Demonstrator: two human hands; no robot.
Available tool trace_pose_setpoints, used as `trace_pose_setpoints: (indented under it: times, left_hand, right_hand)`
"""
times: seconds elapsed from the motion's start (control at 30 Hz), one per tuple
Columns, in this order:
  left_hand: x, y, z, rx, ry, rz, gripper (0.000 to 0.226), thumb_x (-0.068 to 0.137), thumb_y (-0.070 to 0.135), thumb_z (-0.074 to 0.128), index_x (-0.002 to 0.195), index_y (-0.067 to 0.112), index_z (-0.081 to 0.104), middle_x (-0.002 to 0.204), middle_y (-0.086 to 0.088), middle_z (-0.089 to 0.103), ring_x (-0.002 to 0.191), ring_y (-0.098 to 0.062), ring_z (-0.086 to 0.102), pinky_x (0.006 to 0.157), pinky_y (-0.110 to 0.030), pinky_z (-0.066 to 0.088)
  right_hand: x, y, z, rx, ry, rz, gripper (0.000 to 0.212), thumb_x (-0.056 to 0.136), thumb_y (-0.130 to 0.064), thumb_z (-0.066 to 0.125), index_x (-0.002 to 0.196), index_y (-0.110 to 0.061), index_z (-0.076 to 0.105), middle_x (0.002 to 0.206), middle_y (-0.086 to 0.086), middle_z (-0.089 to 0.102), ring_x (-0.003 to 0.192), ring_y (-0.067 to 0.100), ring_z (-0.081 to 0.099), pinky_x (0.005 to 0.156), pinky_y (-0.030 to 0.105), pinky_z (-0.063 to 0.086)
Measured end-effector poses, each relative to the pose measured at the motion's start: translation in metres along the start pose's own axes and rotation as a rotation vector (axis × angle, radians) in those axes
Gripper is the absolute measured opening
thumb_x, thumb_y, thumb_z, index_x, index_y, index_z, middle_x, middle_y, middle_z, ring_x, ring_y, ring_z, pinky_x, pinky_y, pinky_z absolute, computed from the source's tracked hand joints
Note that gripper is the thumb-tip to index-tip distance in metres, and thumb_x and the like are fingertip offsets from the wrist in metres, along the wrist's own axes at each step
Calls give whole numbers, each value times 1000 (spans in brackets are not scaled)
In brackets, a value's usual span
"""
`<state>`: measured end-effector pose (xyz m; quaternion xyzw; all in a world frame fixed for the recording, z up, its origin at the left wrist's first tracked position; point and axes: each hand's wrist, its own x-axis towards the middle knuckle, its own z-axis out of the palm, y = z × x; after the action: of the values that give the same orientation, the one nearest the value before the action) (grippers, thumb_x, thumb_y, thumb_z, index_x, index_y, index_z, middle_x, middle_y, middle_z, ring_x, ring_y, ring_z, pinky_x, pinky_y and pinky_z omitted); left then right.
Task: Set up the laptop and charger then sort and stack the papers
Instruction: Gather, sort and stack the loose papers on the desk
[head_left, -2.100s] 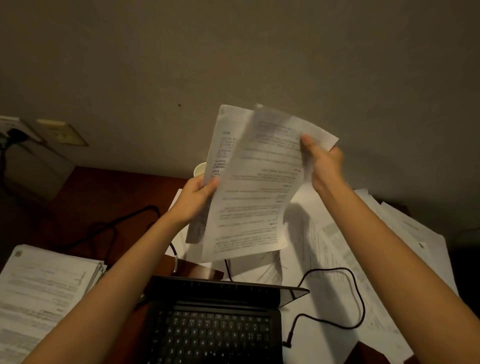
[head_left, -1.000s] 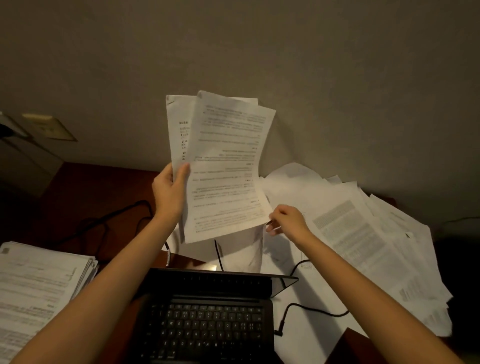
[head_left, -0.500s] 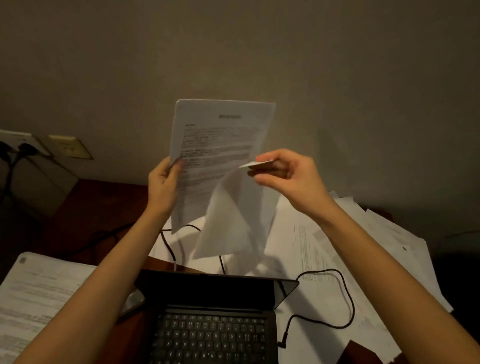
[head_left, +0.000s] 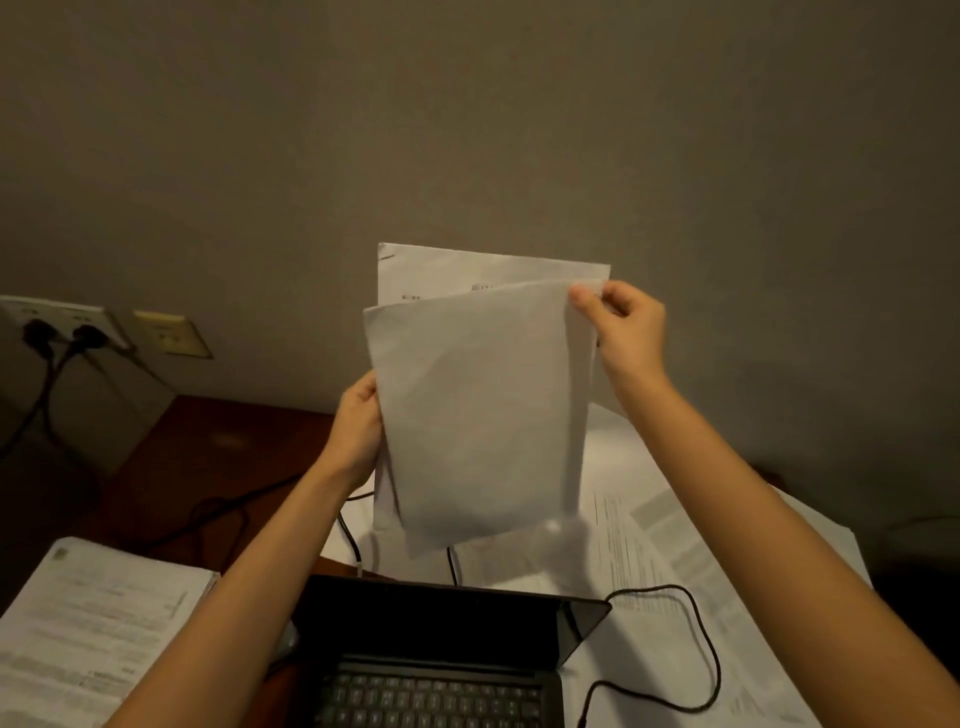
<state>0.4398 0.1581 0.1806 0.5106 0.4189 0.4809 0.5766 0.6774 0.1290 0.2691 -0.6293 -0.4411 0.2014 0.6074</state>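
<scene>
Holding two sheets up in front of the wall (head_left: 467, 130), the person is working above the open laptop (head_left: 441, 649). The left hand (head_left: 358, 431) is gripping the left edge of the sheets at about nine o'clock, its fingers going out of sight behind the paper. The right hand (head_left: 623, 332) is pinching the upper right corner of the front sheet (head_left: 472, 415) at about two o'clock, thumb and fingertips closed on the paper's edge. That front sheet is showing a blank face and is hanging slightly tilted, overlapping the back sheet (head_left: 467, 270), whose top strip with faint print is peeking out above it at twelve o'clock.

Below, the laptop is sitting on the counter (head_left: 208, 441) at six o'clock with its dark screen raised and keyboard visible. A black charger cable (head_left: 706, 649) is looping across the loose papers (head_left: 701, 571) spread at four o'clock, its free end lying just beside the laptop's right edge. A neat paper stack (head_left: 93, 634) is lying at eight o'clock. At ten o'clock, two black plugs (head_left: 57, 332) are sitting in wall sockets, with their cords trailing down toward the counter.
</scene>
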Motion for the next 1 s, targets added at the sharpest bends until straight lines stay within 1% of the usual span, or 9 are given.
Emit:
trace_pose_setpoints:
  times: [0.2, 0.33, 0.43, 0.53, 0.63, 0.7, 0.8, 0.9, 1.0]
  left_hand:
    - [-1, -9, -4, -232, -57, -109, 50, 94, 53, 34, 90, 19, 70, 80, 2, 72, 75, -13, 67, 71, -32, 52]
    - [-5, -15, -7, -38, -91, -24, 31, 73, 33, 77, 98, 19, 64, 85, 14, 74, 82, -3, 69, 73, -22, 52]
    - [-5, -19, -13, 67, -28, -36, 20, 81, 9, 70, 99, 17, 66, 89, 8, 73, 88, -11, 68, 74, -23, 54]
    - [0, -25, -28, 121, 152, -39, 22, 87, 8, 65, 109, 6, 64, 96, 2, 68, 90, -13, 66, 75, -19, 55]
    - [3, -33, -51, 89, 393, -3, 25, 90, 5, 62, 114, 0, 62, 103, -6, 67, 90, -13, 66, 77, -19, 55]
    - [5, -35, -66, 62, 520, 19, 23, 91, 3, 59, 115, 2, 60, 101, -1, 65, 84, 1, 65, 73, -14, 53]
    - [10, -39, -86, 9, 644, 11, 23, 92, 2, 57, 113, 13, 55, 98, 9, 62, 78, 10, 63, 69, -9, 49]
    - [13, -51, -106, 31, 707, -23, 25, 93, 5, 57, 116, 14, 54, 104, 6, 61, 85, 7, 61, 73, -10, 49]
    - [17, -70, -125, 70, 744, -82, 28, 92, 8, 59, 120, 7, 57, 109, -1, 63, 89, 2, 62, 76, -12, 51]
  right_hand:
    - [-8, 7, 8, 49, 137, 130, 32, 84, -24, 68, 69, 2, 56, 64, 5, 44, 61, 14, 37, 55, 27, 34]
    - [-9, 4, 24, 78, 196, 136, 22, 84, -24, 68, 66, -16, 58, 63, -5, 52, 60, 9, 44, 58, 26, 41]
    - [-11, 6, 38, 207, 149, 113, 11, 85, -18, 69, 81, -22, 59, 67, 1, 56, 63, 10, 50, 62, 25, 46]
    - [-7, 20, 55, 279, 57, 200, 9, 91, -23, 62, 92, -26, 54, 72, 8, 57, 63, 14, 54, 60, 26, 48]
    - [-5, 61, 74, 248, -78, 437, 17, 97, -15, 50, 81, -15, 54, 69, 6, 54, 59, 14, 54, 54, 21, 51]
    - [-13, 99, 82, 57, -257, 610, 20, 94, -5, 52, 76, -11, 56, 71, 9, 54, 62, 16, 53, 52, 21, 51]
    - [-34, 151, 93, -267, -632, 761, 7, 91, -6, 56, 88, -8, 62, 93, 13, 59, 78, 18, 58, 70, 29, 53]
    - [-51, 187, 107, -597, -893, 705, 18, 88, -10, 63, 105, -7, 62, 108, 6, 59, 100, 21, 59, 84, 31, 52]
    - [-58, 209, 125, -829, -977, 589, 37, 87, -13, 64, 123, -8, 55, 121, 7, 57, 107, 22, 55, 82, 26, 45]
